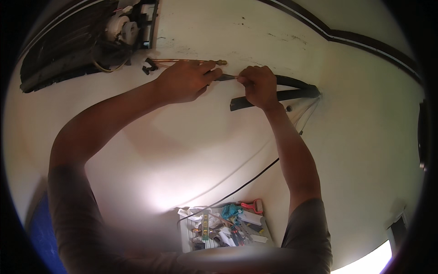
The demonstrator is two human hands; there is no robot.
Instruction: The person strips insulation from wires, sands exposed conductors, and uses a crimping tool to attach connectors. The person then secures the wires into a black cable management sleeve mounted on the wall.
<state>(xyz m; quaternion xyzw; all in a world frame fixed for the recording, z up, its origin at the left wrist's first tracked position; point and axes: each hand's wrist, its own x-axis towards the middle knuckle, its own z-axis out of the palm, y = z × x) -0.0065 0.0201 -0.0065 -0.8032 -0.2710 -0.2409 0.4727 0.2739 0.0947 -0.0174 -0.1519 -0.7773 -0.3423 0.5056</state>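
1. The left hand (185, 82) is raised to a pale wall (191, 137), its grip closed with thumb and fingertips pinched on the near end of a thin dark pipe stub (226, 77).
2. The right hand (258, 86) is just beside the left, its grip curled shut around the same stub where it comes out of a black foam-sleeved tube (292, 82); the knuckles hide how firmly it holds.
3. Just above the left grip a slim copper pipe with a brass nut at its tip (196, 60) runs along the wall, close to the fingers but apart from them.
4. Beyond that pipe, up and to the left of the left grip, hangs a dark opened air-conditioner unit with white parts (77, 45).
5. Below the right grip a second black foam sleeve (273, 98) lies across the wall, with thin cables (303, 118) trailing down from it.
6. Far below both grips a white slatted crate (187, 233) holds a jumble of hand tools: a red-handled one (252, 207), a teal rag (229, 211), white tubes, small pliers.
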